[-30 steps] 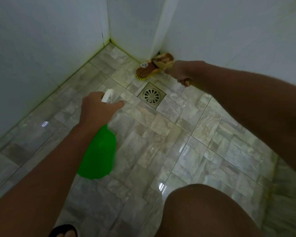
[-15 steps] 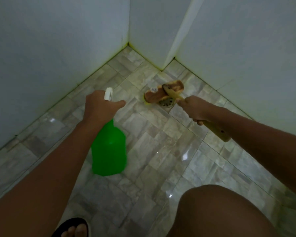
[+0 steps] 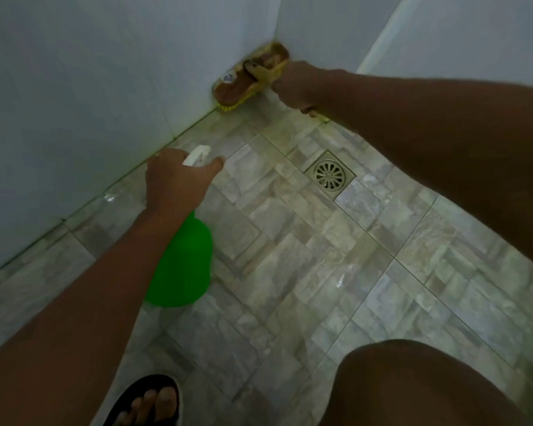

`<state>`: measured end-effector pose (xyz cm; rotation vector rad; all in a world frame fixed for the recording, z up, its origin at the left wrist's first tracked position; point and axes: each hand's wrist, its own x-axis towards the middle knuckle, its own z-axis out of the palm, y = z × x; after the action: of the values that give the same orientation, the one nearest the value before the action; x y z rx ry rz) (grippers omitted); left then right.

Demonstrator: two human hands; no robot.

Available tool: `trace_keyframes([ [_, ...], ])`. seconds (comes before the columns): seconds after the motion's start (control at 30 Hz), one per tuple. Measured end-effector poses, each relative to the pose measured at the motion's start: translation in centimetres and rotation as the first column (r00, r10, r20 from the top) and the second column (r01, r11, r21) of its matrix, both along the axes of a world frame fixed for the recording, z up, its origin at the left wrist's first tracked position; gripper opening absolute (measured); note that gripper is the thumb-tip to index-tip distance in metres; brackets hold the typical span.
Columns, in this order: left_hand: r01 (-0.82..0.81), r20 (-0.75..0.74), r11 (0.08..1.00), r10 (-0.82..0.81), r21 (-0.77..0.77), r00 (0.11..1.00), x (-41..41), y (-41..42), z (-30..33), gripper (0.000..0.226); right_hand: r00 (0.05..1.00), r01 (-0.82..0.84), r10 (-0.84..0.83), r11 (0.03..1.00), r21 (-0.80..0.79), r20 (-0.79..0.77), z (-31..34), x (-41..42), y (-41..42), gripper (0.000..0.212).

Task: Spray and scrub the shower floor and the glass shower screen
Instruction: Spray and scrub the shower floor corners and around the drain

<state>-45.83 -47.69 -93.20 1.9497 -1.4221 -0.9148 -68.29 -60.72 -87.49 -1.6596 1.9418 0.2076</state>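
Note:
My left hand (image 3: 174,182) grips the white trigger head of a green spray bottle (image 3: 182,265), which hangs above the wet stone-pattern floor tiles (image 3: 305,272). My right hand (image 3: 293,86) holds the yellow handle of a scrub brush (image 3: 246,79) with a brown back and yellow bristles. The brush head is pressed into the far corner where the floor meets the pale walls. Most of the handle is hidden by my hand and forearm.
A square metal floor drain (image 3: 330,174) sits in the tiles right of the bottle. Pale walls (image 3: 90,87) close in on the left and back. My sandalled foot (image 3: 148,401) and bent knee (image 3: 413,382) are at the bottom.
The brush moved from over the drain to the far wall corner. The left hand with the bottle stayed roughly in place while the view shifted.

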Motion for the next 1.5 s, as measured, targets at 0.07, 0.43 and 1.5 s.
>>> trace_keyframes([
  [0.07,-0.013,0.025,1.0,0.012,0.011,1.0,0.1,0.3,-0.3,0.062,0.999,0.036,-0.036,0.999,0.019,-0.032,-0.8,0.6,-0.6,0.024],
  [0.43,0.093,0.069,0.995,-0.091,-0.035,0.994,0.1,0.4,-1.2,0.065,0.977,-0.118,0.147,0.976,0.183,-0.153,-2.0,-3.5,2.5,0.016],
  [1.5,0.313,0.022,0.95,-0.313,0.005,0.949,-3.9,3.1,0.7,0.069,0.991,-0.062,0.075,0.991,0.121,-0.108,-1.6,-5.5,11.6,0.032],
])
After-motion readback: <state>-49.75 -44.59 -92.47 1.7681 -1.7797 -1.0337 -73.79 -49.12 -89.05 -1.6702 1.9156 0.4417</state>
